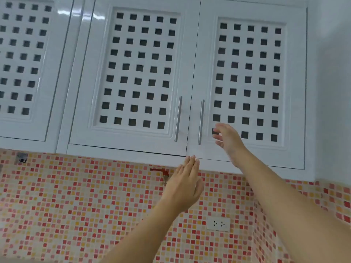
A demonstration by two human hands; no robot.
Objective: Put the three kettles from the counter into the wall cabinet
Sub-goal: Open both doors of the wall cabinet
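Note:
The white wall cabinet (191, 54) fills the upper view, and both of its lattice doors are closed. Each door has a vertical metal bar handle: the left door's handle (178, 118) and the right door's handle (201, 122). My right hand (228, 139) is raised in front of the right door, just right of its handle, fingers apart and holding nothing. My left hand (185, 185) is lower, below the cabinet's bottom edge, fingers straight and empty. No kettles and no counter are in view.
Another white lattice cabinet door (24, 63) hangs to the left. Below the cabinets is a red, orange and pink mosaic tile wall (76, 205) with a white power socket (218, 223) and a small red tap (163, 172). A white wall (334, 92) stands at the right.

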